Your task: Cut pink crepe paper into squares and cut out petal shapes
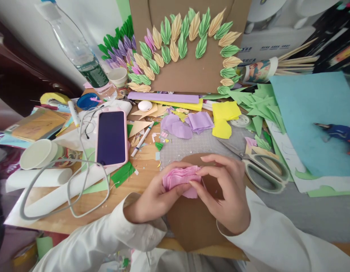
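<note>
A pleated piece of pink paper (179, 178) is gripped between both hands just above a brown card disc (194, 219). My left hand (155, 196) clasps its left side from below with curled fingers. My right hand (226, 192) pinches its right edge with thumb and fingertips. Both sleeves are white. Behind the hands lie cut purple paper pieces (189, 124) and yellow paper pieces (224, 117) on a grey cutting mat (189, 145).
Scissors (262, 170) lie right of my hands. A pink-cased phone (112, 138) with a grey cable (75, 177) sits to the left, beside paper cups (39, 153) and white rolls. A brown board (189, 45) with folded paper leaves stands behind, with a water bottle (75, 45) and blue sheet (313, 117).
</note>
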A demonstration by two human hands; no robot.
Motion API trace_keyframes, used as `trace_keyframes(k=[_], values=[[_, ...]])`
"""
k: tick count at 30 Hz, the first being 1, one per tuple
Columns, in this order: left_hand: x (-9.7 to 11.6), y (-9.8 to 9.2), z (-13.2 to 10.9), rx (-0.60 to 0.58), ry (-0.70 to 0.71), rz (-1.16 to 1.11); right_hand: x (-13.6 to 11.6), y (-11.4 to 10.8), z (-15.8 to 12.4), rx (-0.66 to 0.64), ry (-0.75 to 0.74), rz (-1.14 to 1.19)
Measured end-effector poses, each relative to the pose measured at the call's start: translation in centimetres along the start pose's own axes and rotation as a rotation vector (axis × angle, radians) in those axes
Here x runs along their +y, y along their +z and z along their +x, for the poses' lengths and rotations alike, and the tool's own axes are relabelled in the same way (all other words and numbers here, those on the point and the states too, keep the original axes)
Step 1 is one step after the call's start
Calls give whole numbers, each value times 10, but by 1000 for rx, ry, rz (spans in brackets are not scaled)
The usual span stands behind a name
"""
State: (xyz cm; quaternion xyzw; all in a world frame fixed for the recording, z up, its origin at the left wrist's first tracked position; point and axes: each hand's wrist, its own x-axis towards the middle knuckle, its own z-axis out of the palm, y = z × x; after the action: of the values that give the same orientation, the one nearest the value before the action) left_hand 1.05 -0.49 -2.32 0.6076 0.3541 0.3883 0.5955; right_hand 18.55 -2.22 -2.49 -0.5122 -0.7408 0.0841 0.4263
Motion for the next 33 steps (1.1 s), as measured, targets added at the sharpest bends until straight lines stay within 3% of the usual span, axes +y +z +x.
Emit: trace_keyframes(k=[18, 26, 30, 33], values=[[1, -2, -1, -30, 49, 87, 0, -5, 2, -67, -44, 106], [3, -1, 1, -4, 35, 65, -1, -5, 1, 11, -168, 31], [3, -1, 1, 18, -42, 12, 1, -2, 1, -59, -221, 104], [1, 0, 1, 10, -133, -77, 2, -1, 1, -118, -100, 183]])
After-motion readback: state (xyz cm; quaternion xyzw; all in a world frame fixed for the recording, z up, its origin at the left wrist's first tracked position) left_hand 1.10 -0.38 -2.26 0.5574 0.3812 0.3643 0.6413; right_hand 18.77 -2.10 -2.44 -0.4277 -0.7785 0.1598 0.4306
